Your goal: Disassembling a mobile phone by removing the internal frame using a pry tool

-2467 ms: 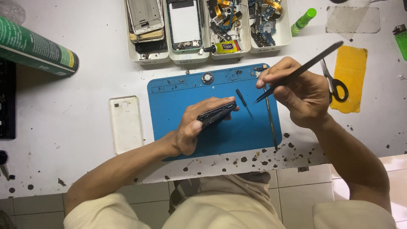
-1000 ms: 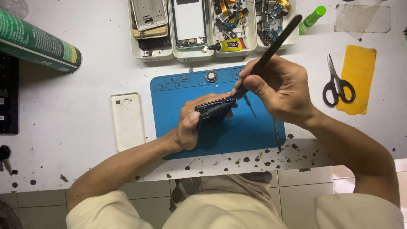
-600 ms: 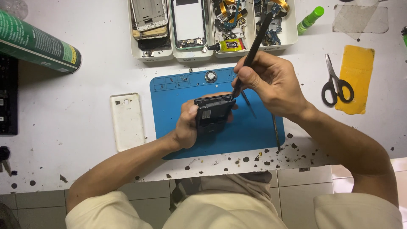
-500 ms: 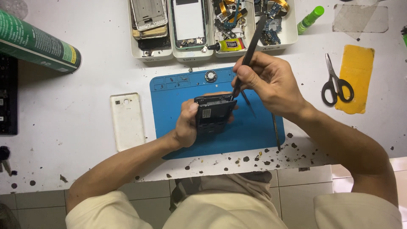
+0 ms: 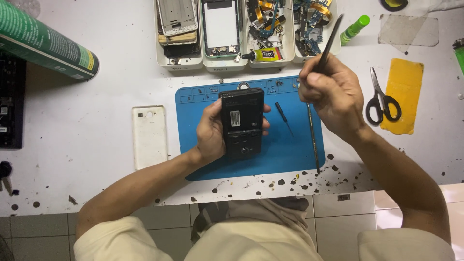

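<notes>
White, paint-flecked tabletop [image 5: 96,159] filled the frame, its near edge running above a tiled floor at the bottom. Nearest that edge, at the centre, lay a blue work mat [image 5: 290,154]. The left hand [image 5: 212,130] was wrapped around the left side of an opened black phone [image 5: 241,123], gripping it face-down over the mat's middle, fingertips showing at the phone's right edge. Just right of the phone a small screwdriver [image 5: 283,117] and a thin metal rod [image 5: 313,135] rested on the mat. Right of those and slightly higher in the frame, well apart from the phone, the right hand [image 5: 331,94] was clenched around a black prying tool [image 5: 328,46] that pointed toward the upper edge. A white back cover [image 5: 150,137] lay left of the mat. Scissors [image 5: 382,99] sat beside a yellow cloth [image 5: 403,92] at the right. Farther off, white trays [image 5: 290,60] of phone parts lined the top centre, a green bottle [image 5: 355,29] to their right, and a green cylinder [image 5: 43,41] lay at upper left.
</notes>
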